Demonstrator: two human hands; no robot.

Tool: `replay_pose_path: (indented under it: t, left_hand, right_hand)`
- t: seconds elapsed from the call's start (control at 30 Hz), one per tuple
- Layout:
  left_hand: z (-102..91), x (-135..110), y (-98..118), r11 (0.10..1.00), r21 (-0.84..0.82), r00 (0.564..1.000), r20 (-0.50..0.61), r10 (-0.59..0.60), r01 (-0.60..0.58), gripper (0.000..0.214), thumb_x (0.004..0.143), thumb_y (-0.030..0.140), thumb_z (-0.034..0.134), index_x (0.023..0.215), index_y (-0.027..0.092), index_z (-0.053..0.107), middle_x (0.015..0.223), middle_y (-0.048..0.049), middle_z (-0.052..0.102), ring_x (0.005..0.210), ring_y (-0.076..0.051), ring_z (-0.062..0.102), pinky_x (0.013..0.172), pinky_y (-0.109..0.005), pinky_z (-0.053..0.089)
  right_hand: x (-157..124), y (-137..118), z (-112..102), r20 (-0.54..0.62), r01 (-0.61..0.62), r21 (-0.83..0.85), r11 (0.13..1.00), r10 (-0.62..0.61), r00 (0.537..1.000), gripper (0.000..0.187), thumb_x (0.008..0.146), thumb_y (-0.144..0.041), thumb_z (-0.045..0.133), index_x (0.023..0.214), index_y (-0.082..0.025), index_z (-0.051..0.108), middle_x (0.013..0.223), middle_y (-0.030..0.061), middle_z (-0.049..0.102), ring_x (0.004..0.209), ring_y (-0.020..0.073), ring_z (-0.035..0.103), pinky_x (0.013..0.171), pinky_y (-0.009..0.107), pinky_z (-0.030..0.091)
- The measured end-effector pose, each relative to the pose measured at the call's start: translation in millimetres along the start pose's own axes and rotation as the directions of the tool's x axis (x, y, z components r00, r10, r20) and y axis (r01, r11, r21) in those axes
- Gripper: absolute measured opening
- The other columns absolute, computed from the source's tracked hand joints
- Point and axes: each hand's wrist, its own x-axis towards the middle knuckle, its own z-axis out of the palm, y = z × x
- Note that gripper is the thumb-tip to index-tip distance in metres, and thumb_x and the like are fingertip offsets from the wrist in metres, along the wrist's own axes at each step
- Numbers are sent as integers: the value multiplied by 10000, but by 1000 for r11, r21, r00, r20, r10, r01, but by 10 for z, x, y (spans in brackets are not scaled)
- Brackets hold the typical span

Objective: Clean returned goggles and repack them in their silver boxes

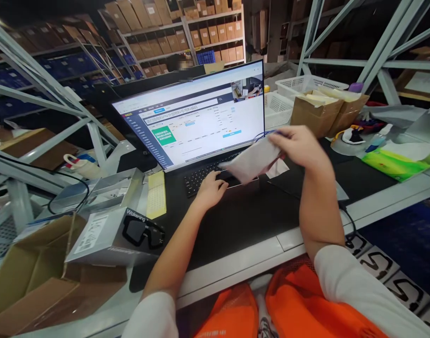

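Observation:
My right hand (299, 146), raised in front of the monitor (201, 122), pinches one end of a pale, soft-looking pouch (254, 162). The pouch hangs tilted down to the left and is slightly blurred. My left hand (211, 190) lies over the right part of a black keyboard (194, 182), fingers apart and holding nothing. Just right of that hand, partly hidden below the pouch, is a dark box (243, 190) with a light edge. A white piece of paper (277, 169) lies behind the pouch on the black mat (229, 230).
At left stand a grey sunglasses box (109, 239), an open cardboard box (35, 267) and a yellow notepad (156, 195). To the right are cardboard boxes of envelopes (313, 112), white baskets (276, 108) and a green packet (391, 165). Metal frame posts (387, 84) flank the table.

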Motion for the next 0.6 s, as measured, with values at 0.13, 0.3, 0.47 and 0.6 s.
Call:
replay_pose_path:
  t: [0.13,0.3,0.47,0.6]
  left_hand:
    - [137,17,-2,991,16,986,97,-133,132,310,938,445,579,939,194,761,1577,-139,467,1561,-401,241,1238,-674,241]
    - [-10,50,-4,982,-157,994,-10,-109,106,202,888,333,626,744,205,567,1541,-120,529,1564,-373,273,1204,-778,50]
    - [-235,7,35,886,-461,959,-230,-163,40,243,910,437,603,834,222,518,1401,-143,654,1400,-296,542,1214,-563,339]
    - [-547,-67,128,813,-578,849,-464,-253,-73,305,884,495,658,849,226,520,1270,-93,725,1234,-246,656,1149,-444,452]
  right_hand:
    - [147,368,-437,-532,39,149,988,47,846,157,882,-164,661,726,-152,677,538,-3,558,413,112,470,412,250,348]
    - [326,687,-668,-780,180,308,934,139,610,222,920,-95,563,728,-205,569,606,-42,486,456,66,415,477,221,412]
    - [423,797,-710,-786,156,419,894,272,555,278,865,5,504,1030,-202,589,897,3,601,497,48,478,543,236,424]
    - [445,773,-638,-669,22,492,870,362,649,271,904,-67,453,1107,-183,590,792,-4,575,509,81,498,548,257,383]
